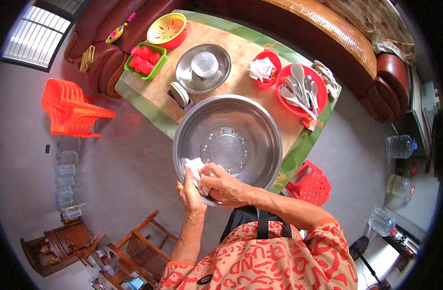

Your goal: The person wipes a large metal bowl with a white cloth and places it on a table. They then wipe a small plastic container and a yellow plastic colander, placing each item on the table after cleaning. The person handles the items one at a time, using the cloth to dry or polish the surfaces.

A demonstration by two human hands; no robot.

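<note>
A large steel basin (254, 126) sits at the near edge of the table, its inside bare and shiny. At its near left rim, my left hand (190, 194) grips the wall, thumb up along a crumpled white cloth (194, 165) and fingers outside. My right hand (222, 186) reaches over the near rim with bent fingers closed on the same cloth, pressing it to the inner wall. Part of the cloth is hidden under my right fingers. Just beyond the basin, a small dark holder with pale round lids (179, 94) stands close to its rim.
On the table (241, 46) are a steel bowl (185, 79) with a white tub, a green basket (157, 71) of red cups, a yellow colander (166, 28), and a red bowl (285, 102) of spoons. Orange stacked chairs (71, 108) stand left, a red stool (311, 186) right.
</note>
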